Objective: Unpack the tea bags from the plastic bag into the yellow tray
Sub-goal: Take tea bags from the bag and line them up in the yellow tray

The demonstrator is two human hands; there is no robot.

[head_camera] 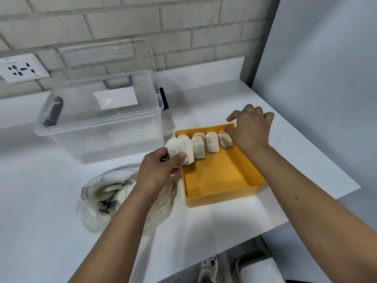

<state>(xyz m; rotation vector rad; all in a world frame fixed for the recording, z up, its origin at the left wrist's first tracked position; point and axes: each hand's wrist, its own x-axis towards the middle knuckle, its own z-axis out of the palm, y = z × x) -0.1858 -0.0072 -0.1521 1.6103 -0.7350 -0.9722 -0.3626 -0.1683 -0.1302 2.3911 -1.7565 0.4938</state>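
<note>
My left hand [161, 168], grip closed on tea bag [175, 149], at far-left corner of yellow tray [216, 180], likely to extend row [212, 142] leaning along far wall. Right hand [251, 129] at row's right end, probably steadying; can't tell its grip. Plastic bag [95, 209], near left on table [40, 201], holds more.

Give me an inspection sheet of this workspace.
Surface: white tabletop.
Job's things: yellow plastic tray with four paper tea bags in a row at its far end; clear plastic bag of more tea bags left of it.
Clutter: open clear plastic storage box, its lid standing upright behind it.
Hands: left hand holds a fifth tea bag at the tray's left rim; right hand touches the rightmost bag.
Cables: nothing seen.
Surroundings: white brick wall, white wall socket.
</note>
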